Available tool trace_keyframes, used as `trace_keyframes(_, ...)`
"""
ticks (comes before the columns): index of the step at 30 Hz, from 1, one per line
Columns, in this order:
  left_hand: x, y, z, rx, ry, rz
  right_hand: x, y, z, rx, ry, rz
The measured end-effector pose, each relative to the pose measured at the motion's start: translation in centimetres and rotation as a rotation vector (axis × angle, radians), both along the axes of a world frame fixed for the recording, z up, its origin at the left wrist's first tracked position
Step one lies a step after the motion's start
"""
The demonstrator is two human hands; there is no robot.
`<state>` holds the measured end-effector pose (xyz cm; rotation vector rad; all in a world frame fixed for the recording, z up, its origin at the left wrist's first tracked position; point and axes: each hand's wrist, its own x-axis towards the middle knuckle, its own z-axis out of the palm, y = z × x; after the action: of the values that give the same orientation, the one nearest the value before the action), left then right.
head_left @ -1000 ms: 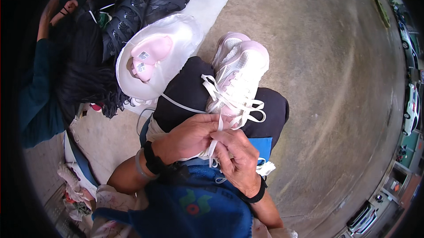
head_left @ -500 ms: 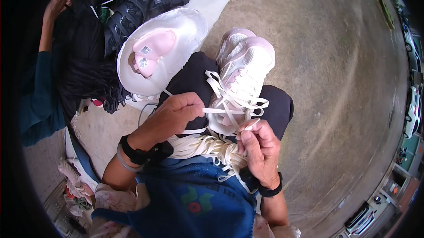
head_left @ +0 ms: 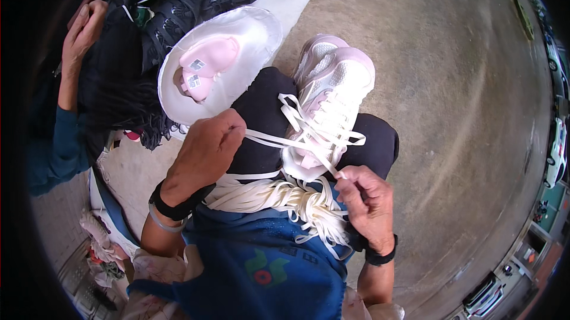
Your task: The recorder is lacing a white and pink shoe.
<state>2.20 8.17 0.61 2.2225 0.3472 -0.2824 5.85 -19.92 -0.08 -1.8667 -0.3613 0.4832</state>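
Observation:
A pair of white and pale pink sneakers [head_left: 332,88] rests between my knees, toes pointing away from me. White shoelace [head_left: 303,121] is threaded through the upper shoe and hangs over it in loose loops. My left hand [head_left: 205,147] is closed on the lace, drawing a doubled length out to the left of the shoe. Between thumb and forefinger, my right hand [head_left: 365,201] pinches the lace near the heel opening. Across my lap, on a blue apron [head_left: 255,260], lies a thick bundle of cream laces [head_left: 267,198].
Left of the shoes stands a white bowl-like container [head_left: 261,32] holding pink shoe tongues or pads [head_left: 208,58]. Behind it are piled black shoes [head_left: 178,11] and black laces [head_left: 124,106]. Another person's hand [head_left: 86,26] is at the far left. Concrete floor [head_left: 439,112] extends to the right.
My left hand has moved left, pulling the lace out longer. My right hand has shifted slightly right and down. The other person's hand has turned and moved to the right.

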Motion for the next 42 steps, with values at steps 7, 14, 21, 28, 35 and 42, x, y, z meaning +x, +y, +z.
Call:
trace_keyframes(7, 0.2, 0.0, -0.5, 0.125, 0.000, -0.061, 0.3, -1.5, 0.6, -0.060, 0.216, -0.041)
trace_keyframes(14, 1.3, -2.8, -0.7, 0.220, -0.631, -0.079, 0.1, 0.4, 0.2, -0.112, -0.050, -0.187)
trace_keyframes(21, 3.1, -6.3, -2.0, -0.006, -0.500, -0.205, 1.3, 3.4, 0.0, -0.428, -0.435, -0.100)
trace_keyframes(28, 3.5, -6.2, -2.1, -0.037, -0.496, -0.213, 1.7, 4.2, 0.0, -0.482, -0.606, -0.059)
trace_keyframes(35, 3.8, -6.1, -2.6, -0.061, -0.480, -0.188, 1.8, 3.9, -0.4, -0.527, -0.558, 0.000)
trace_keyframes(42, 3.9, -5.7, -2.8, -0.090, -0.438, -0.169, 1.3, 3.0, -0.8, -0.483, -0.499, 0.016)
